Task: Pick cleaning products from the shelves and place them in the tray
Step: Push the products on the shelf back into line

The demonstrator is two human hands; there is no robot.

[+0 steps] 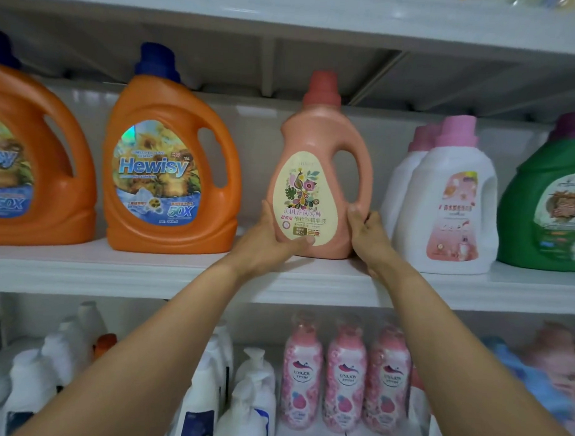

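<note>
1. Standing upright at the white shelf (115,267), the salmon-pink bottle (318,137) is smooth matte plastic. It is pear-shaped, with a loop handle moulded into its right side and a stepped red screw cap. A cream teardrop label printed with flowers and a bird covers its front.
2. It sits between the orange jug (170,168) on its left and the white bottles (450,197) on its right, apart from both. Its base is down at the shelf board; whether it bears on the board or is just lifted I cannot tell.
3. The left hand (269,236) clasps the bottle's lower left flank, palm against the side and thumb lying across the bottom of the label. Its fingers go behind, out of sight.
4. The right hand (368,235) clamps the lower right corner just under the handle loop, thumb on the front edge and fingers curled round the back.
5. Both bare forearms reach up and forward from the bottom corners and converge on the bottle, wrists over the shelf's front lip.
6. The orange jug is glossy and squat, with a blue cap and a shiny "Hewisy" label. The white bottles carry pink caps. A green jug (547,200) with a purple cap stands at the right edge.
7. On the shelf below, three rounded pink flower-patterned bottles (346,376) stand in a row, with white pump bottles (250,396) to their left.
</note>
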